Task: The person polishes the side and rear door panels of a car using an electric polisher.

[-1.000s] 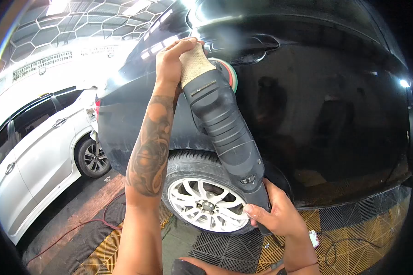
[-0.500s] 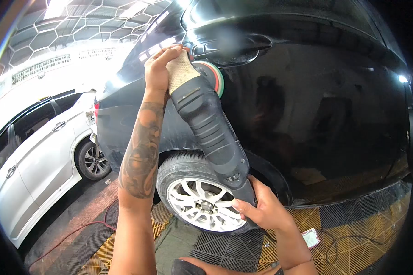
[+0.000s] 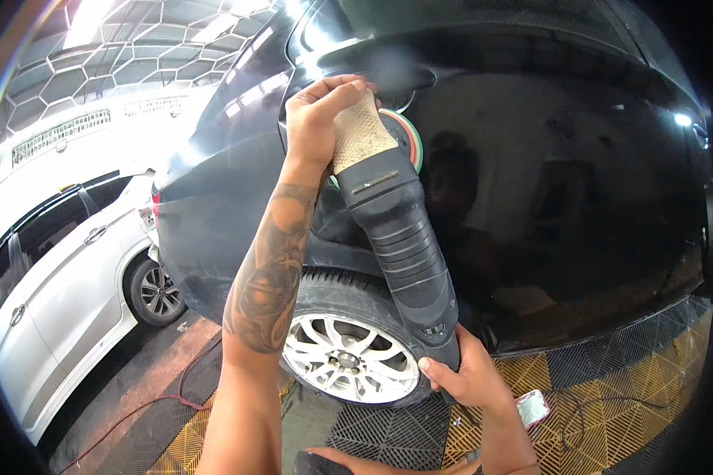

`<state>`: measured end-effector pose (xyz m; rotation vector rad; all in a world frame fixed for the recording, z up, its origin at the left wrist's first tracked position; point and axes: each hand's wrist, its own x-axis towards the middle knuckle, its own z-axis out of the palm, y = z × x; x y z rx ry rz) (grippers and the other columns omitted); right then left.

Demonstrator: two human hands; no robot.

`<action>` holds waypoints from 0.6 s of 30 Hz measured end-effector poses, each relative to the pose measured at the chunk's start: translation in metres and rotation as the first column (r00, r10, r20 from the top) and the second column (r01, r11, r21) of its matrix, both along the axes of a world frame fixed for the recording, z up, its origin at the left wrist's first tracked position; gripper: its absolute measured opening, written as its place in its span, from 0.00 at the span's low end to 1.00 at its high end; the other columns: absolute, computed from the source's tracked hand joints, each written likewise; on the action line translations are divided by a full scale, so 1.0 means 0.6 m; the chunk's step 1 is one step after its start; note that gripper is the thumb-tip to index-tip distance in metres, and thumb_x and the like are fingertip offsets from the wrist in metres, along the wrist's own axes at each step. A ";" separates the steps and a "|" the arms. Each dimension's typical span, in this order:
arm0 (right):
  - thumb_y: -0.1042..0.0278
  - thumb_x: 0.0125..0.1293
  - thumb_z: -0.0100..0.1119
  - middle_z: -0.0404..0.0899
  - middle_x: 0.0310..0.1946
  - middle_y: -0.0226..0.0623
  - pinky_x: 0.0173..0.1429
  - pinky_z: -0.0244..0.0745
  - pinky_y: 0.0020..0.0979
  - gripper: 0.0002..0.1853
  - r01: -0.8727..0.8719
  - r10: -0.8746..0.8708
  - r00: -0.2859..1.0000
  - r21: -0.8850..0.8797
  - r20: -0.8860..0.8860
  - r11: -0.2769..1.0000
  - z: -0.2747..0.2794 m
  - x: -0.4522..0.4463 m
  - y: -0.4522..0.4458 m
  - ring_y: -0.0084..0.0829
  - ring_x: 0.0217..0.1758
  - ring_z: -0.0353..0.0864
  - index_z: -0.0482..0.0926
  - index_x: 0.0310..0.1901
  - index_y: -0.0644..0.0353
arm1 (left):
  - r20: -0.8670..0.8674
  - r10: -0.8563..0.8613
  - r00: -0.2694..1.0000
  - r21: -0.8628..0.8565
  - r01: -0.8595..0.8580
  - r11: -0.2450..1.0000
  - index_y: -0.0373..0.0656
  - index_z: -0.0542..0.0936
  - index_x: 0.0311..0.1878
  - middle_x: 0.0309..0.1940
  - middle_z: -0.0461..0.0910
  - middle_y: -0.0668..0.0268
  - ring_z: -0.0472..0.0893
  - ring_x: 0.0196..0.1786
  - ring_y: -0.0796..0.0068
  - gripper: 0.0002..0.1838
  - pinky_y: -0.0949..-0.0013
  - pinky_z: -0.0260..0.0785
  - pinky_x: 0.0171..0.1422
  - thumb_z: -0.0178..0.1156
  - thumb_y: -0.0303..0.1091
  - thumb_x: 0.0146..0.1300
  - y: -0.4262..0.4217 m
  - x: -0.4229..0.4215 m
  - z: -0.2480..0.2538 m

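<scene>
A black polishing machine (image 3: 408,245) slants across the middle of the head view, its tan textured head at the top. Fingers of my left hand (image 3: 325,115) are wrapped over that head. My right hand (image 3: 467,374) grips the handle's lower end, thumb on the near side. Behind the head, a round pad (image 3: 412,142) with red, white and green layers faces the black car (image 3: 562,206), just below the door handle. Whether the pad's face touches the paint is hidden.
Below the machine is a white-spoked wheel (image 3: 348,360). A white car (image 3: 63,277) stands at the left. A red hose (image 3: 154,402) crosses the floor there. On the yellow and black floor tiles at the right lie a phone-like object (image 3: 532,408) and a dark cable (image 3: 582,408).
The machine and both hands first shifted left, then back right. The pad now sits a little lower relative to the door handle than a second ago.
</scene>
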<state>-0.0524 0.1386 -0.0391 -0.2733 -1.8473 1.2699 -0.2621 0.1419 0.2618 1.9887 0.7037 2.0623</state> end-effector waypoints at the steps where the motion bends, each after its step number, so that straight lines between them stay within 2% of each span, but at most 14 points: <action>1: 0.57 0.64 0.72 0.86 0.48 0.56 0.59 0.80 0.40 0.34 -0.015 0.015 1.000 -0.011 -0.005 1.000 -0.001 -0.002 0.000 0.44 0.52 0.88 0.73 0.62 0.75 | -0.005 0.007 1.000 -0.003 -0.007 1.000 0.26 0.84 0.44 0.37 0.87 0.51 0.88 0.36 0.64 0.12 0.64 0.84 0.43 0.67 0.28 0.62 0.001 -0.002 -0.003; 7: 0.57 0.63 0.71 0.86 0.49 0.58 0.61 0.79 0.41 0.34 -0.052 0.051 0.999 0.042 0.004 0.998 0.007 -0.045 0.006 0.47 0.53 0.88 0.72 0.63 0.76 | 0.014 0.032 0.999 0.020 -0.033 0.999 0.26 0.84 0.47 0.40 0.88 0.50 0.88 0.38 0.62 0.14 0.63 0.85 0.44 0.66 0.27 0.63 -0.021 -0.063 -0.003; 9: 0.57 0.63 0.71 0.86 0.49 0.59 0.62 0.79 0.41 0.35 -0.054 0.052 0.998 0.069 0.023 0.996 0.009 -0.059 0.007 0.48 0.54 0.88 0.72 0.63 0.76 | -0.004 0.150 0.989 0.003 -0.150 0.989 0.26 0.82 0.53 0.47 0.86 0.48 0.88 0.47 0.58 0.20 0.61 0.86 0.47 0.64 0.32 0.64 -0.034 -0.082 -0.005; 10: 0.57 0.63 0.71 0.85 0.50 0.60 0.62 0.79 0.41 0.35 -0.059 0.056 0.998 0.069 0.039 0.996 0.010 -0.065 0.008 0.49 0.55 0.88 0.72 0.63 0.76 | 0.000 0.174 0.985 -0.003 -0.174 0.985 0.26 0.82 0.53 0.47 0.86 0.48 0.88 0.47 0.58 0.20 0.61 0.86 0.47 0.64 0.33 0.64 -0.039 -0.088 -0.005; 18: 0.58 0.63 0.71 0.85 0.51 0.60 0.64 0.78 0.41 0.36 -0.019 0.017 1.000 0.073 0.024 0.997 0.005 -0.040 0.006 0.48 0.56 0.87 0.72 0.64 0.76 | -0.070 0.128 0.989 0.002 -0.128 0.992 0.25 0.81 0.54 0.47 0.86 0.47 0.88 0.48 0.56 0.21 0.60 0.86 0.49 0.65 0.33 0.64 -0.016 -0.055 0.001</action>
